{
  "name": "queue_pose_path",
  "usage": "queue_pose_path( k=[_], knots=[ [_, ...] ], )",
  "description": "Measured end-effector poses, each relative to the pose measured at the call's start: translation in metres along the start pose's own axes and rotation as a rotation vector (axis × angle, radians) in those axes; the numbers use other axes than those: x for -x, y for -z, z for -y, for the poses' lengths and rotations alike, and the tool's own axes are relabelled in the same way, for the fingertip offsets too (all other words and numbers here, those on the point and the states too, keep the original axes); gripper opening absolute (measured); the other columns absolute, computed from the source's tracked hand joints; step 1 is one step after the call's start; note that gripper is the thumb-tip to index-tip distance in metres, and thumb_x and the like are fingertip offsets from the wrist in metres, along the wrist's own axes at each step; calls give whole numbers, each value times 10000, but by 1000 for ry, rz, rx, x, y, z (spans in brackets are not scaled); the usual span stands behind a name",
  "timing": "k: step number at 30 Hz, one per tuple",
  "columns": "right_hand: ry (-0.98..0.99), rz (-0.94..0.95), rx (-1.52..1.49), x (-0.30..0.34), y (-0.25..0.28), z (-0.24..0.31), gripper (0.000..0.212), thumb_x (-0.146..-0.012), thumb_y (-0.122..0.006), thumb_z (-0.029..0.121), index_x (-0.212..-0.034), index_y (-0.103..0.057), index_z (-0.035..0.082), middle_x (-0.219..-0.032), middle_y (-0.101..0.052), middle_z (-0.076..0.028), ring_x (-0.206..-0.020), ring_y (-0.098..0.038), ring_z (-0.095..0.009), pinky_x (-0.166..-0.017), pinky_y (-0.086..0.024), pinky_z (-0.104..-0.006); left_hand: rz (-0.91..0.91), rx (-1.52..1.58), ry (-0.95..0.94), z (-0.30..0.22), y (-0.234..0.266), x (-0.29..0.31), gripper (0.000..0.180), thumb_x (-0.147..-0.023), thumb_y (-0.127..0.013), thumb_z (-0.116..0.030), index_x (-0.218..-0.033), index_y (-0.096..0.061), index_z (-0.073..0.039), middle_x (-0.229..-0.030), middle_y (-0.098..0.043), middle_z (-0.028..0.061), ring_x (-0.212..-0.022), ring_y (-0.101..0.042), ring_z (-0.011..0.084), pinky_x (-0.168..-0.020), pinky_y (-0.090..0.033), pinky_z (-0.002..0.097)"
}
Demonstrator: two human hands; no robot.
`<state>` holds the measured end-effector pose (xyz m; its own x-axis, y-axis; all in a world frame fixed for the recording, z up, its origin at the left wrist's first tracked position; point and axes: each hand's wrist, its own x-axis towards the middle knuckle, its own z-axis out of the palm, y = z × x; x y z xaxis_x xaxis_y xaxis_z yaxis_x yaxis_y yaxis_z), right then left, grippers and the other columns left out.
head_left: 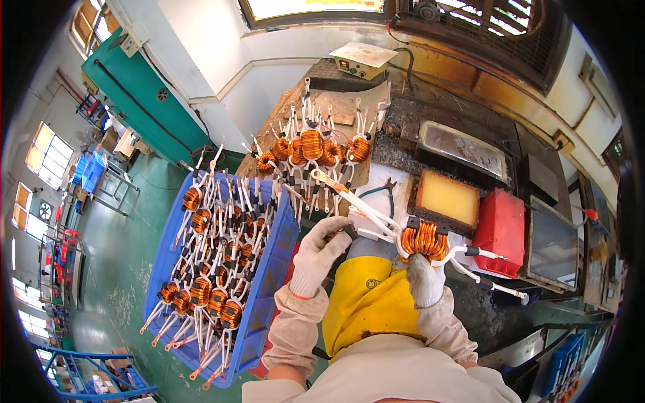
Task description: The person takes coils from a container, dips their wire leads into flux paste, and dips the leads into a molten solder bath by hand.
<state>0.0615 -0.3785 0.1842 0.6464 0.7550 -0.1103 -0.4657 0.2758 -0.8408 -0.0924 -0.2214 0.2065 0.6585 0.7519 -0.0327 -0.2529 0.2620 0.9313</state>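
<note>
Gripping a copper coil (424, 240) from below, the right hand (424, 279) is clamped — left hand (321, 254) is pinching its white leads (366, 213) beside the blue crate (277, 258).

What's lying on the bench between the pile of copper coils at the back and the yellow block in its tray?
In the head view, small pliers with blue-green handles lie on the white sheet between the coil pile and the yellow block.

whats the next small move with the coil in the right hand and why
Probably draw the left hand along the white sleeved leads to straighten them. The right hand grips the copper toroid coil from below, and its leads splay unevenly.
</note>
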Motion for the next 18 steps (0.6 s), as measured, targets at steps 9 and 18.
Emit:
queue_pose_path(
  k=[9,18],
  knots=[
    [-5,21,-30,-2,1,5,334,-839,-522,15,-1173,-507,15,-966,-633,-114,-751,-631,-201,-703,-515,-305,368,-817,-514,-25,17,-17,352,-787,-656,26,-1131,-606,-24,-964,-536,65,-817,-586,134,-696,-484,253],
    [-39,20,-146,-8,8,2,312,-860,-523,85,-1167,-547,37,-952,-661,-103,-711,-632,-171,-556,-440,-205,376,-1059,-438,-39,2,-14,390,-739,-749,-82,-1109,-632,-112,-859,-540,59,-713,-588,180,-621,-481,272]
  ],
)
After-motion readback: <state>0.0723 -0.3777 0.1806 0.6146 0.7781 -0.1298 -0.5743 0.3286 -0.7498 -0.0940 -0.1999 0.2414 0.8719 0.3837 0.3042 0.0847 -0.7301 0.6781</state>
